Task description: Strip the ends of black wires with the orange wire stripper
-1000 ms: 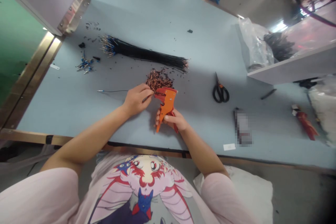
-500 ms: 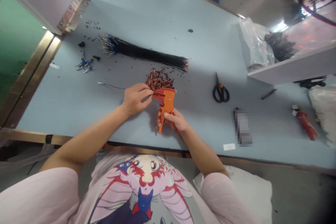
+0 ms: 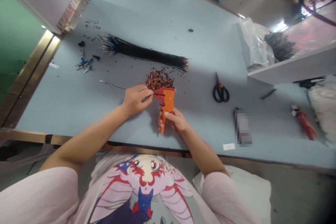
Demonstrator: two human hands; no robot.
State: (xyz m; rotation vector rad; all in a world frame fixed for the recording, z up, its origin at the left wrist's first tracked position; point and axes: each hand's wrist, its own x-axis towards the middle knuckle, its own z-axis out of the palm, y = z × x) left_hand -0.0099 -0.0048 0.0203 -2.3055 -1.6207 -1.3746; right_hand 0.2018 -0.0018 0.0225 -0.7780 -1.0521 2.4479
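Observation:
Pinched in my left hand is a thin black wire with a blue-and-silver terminal at its far left end. The wire's other end meets the red jaws of an orange wire stripper; how deep it sits there is hidden by my fingertips. My right hand is wrapped round the stripper's handles. Just beyond the jaws lies a heap of copper-and-black wire offcuts. Behind that heap, a long bundle of black wires rests on the table, blue terminals to the left and bare copper ends to the right.
Black-handled scissors lie to the right, with a blurred-out object and a white label nearer me. Red-handled pliers are farther right. Loose blue terminals lie at left. A shelf holds plastic bags.
The stripper's handles have drawn closer together in my right hand. The wire's terminal end has shifted slightly to the right. My left hand has barely moved.

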